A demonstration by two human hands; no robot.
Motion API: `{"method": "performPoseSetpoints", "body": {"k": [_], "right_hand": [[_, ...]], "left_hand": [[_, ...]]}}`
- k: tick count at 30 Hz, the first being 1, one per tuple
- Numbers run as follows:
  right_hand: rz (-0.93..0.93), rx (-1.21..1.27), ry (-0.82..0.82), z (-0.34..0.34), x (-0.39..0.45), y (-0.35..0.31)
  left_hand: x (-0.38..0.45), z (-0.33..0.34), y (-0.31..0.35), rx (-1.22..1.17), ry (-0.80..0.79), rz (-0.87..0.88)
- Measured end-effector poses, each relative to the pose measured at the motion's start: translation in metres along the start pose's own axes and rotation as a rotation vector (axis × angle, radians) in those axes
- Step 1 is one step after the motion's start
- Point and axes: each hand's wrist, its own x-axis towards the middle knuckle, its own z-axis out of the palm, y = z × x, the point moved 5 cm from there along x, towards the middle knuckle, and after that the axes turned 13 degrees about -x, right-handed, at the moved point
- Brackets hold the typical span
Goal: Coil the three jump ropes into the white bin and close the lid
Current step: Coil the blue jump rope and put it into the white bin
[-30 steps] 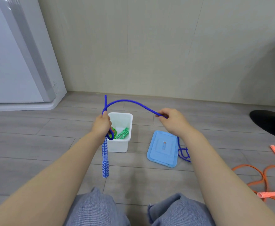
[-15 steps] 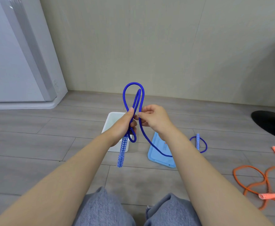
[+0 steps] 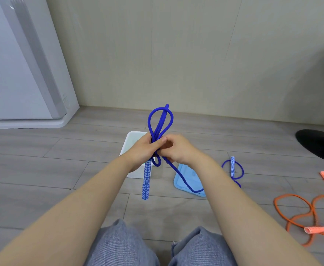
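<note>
My left hand grips the blue jump rope where its loops bunch; two loops stand above the fist and a patterned blue handle hangs below. My right hand pinches the same rope right beside the left hand. From there the rope trails down across the light blue lid to its second handle on the floor. The white bin stands behind my left hand, mostly hidden. An orange jump rope lies loose on the floor at the right.
A white appliance stands at the left against the beige wall. A black round base sits at the far right. My knees in blue-grey trousers fill the bottom edge. The floor is grey planks.
My right hand has brought the rope in from the right to my left hand, adding another loop to the bunch. The far blue handle slid along the floor.
</note>
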Motion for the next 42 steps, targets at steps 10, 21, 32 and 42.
{"method": "performPoseSetpoints", "body": {"k": [10, 21, 32, 42], "right_hand": [[0.164, 0.081, -0.212, 0.007, -0.010, 0.034], [0.552, -0.309, 0.025, -0.016, -0.031, 0.128], [0.196, 0.176, 0.222, -0.050, -0.007, 0.024], [-0.099, -0.145, 0.279, -0.039, -0.003, 0.003]], "left_hand": [[0.003, -0.029, 0.010, -0.517, 0.302, 0.030], [-0.003, -0.092, -0.001, -0.914, 0.644, 0.110], [-0.002, -0.032, 0.012, -0.117, 0.248, -0.081], [-0.019, 0.007, -0.004, -0.137, -0.205, -0.420]]}}
